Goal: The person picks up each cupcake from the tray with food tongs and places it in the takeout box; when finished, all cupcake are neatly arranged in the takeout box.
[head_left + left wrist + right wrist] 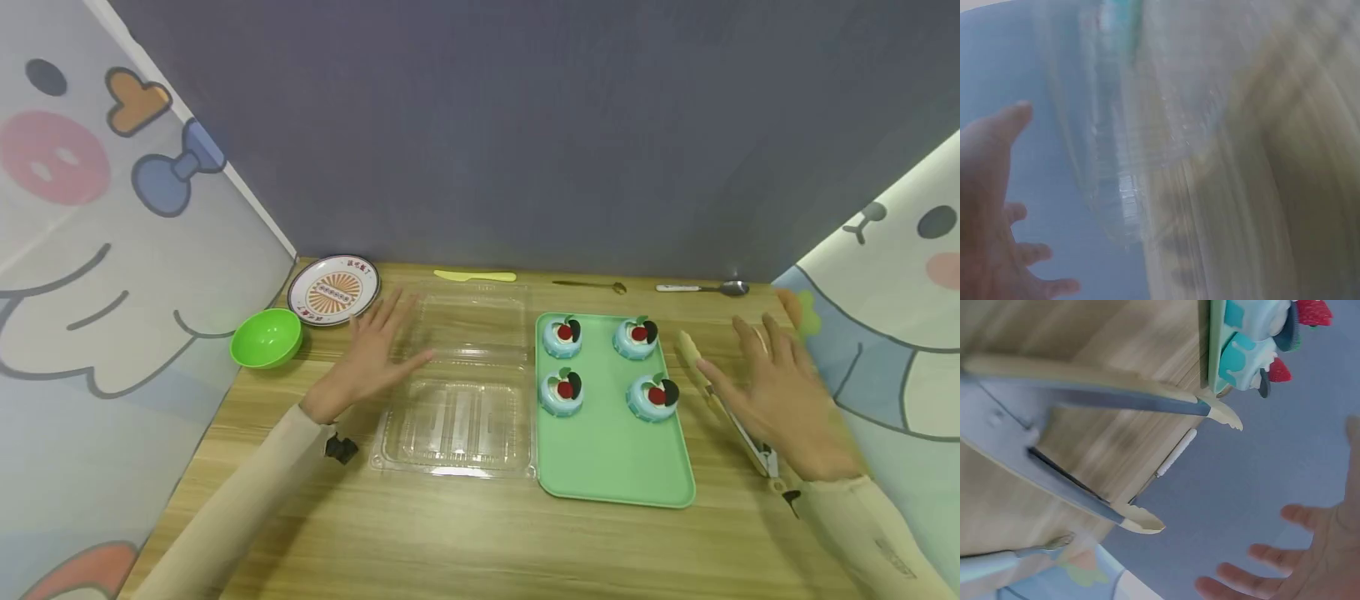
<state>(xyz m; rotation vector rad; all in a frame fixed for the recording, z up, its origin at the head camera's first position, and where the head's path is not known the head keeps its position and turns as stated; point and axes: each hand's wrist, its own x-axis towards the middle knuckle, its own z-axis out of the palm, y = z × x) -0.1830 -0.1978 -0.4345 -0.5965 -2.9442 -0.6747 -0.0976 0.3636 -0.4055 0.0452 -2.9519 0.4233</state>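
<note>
My left hand (367,350) hovers with fingers spread beside the left edge of a clear plastic clamshell box (457,421). The box lies unfolded, its lid (472,321) toward the wall. In the left wrist view, the blurred box (1129,194) is right of the hand (997,219), apart from it. My right hand (787,400), fingers also spread, is over a pair of tongs (742,429) and partly hides them. The right wrist view shows the tongs (1129,400) with spread arms and cream tips, the hand (1310,556) apart from them.
Several blue cupcakes with red and black toppings (561,393) stand on a green tray (600,467) between box and tongs. A green bowl (266,340) and patterned plate (333,290) are far left. Along the wall lie a yellow knife (476,276), small spoon (588,285) and white-handled spoon (701,288).
</note>
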